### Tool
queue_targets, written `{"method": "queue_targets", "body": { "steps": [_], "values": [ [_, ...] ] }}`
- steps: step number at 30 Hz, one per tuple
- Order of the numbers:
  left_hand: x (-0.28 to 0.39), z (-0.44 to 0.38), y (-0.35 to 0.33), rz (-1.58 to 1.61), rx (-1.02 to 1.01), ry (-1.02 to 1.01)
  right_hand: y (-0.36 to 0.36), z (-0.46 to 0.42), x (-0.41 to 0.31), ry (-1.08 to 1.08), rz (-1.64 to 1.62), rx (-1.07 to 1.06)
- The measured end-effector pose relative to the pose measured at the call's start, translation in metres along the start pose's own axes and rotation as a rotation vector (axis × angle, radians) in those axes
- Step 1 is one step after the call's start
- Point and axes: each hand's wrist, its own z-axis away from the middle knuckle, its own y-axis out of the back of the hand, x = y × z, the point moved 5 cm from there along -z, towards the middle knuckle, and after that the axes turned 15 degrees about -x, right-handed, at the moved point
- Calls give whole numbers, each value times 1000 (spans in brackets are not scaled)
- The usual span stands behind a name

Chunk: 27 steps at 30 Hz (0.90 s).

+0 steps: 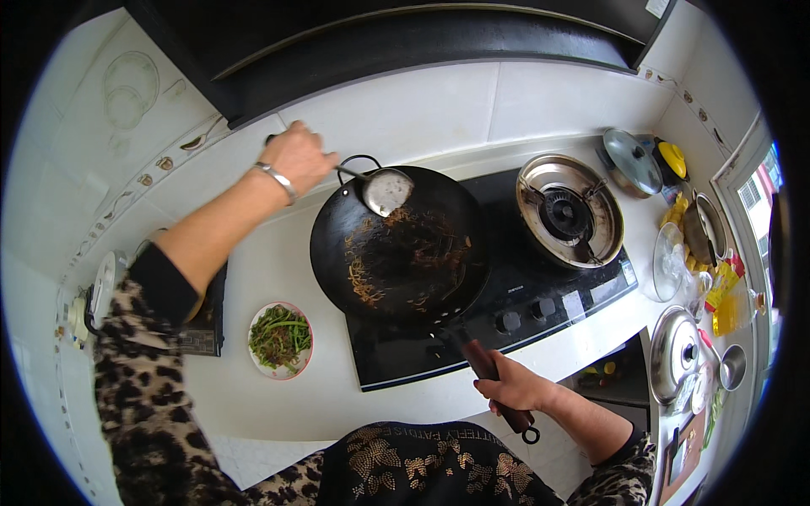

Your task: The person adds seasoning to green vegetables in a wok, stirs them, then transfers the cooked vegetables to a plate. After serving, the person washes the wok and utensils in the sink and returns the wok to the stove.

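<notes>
My left hand is closed around the handle of a metal wok spatula. The spatula's broad blade is over the far left part of a black wok, just inside its rim. Brown shredded scraps of food cling to the wok's inner wall in a rough ring. The wok sits on the left side of a black glass gas hob. With my right hand I grip the wok's reddish-brown handle, which points toward me. A plate of cooked green vegetables stands left of the hob.
The right burner has a metal ring and no pan on it. Lidded pans, an oil bottle, a steel lid and a cutting board crowd the right counter. A dark hood overhangs the back.
</notes>
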Motion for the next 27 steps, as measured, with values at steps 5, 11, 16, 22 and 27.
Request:
{"method": "queue_targets", "body": {
  "steps": [5,11,16,22,27],
  "values": [
    [2,-1,-10,78,24,-75,1,1,0,-20,36,16],
    [31,0,-9,149,-183,-138,-2,2,-2,-12,5,24],
    [-2,13,-18,69,-91,-39,0,-3,11,25,-103,4],
    [21,4,-41,298,-280,-140,-19,-33,32,251,-992,-449],
    [29,19,-27,299,-60,-12,-21,-36,29,297,-934,-355]
  ]
}}
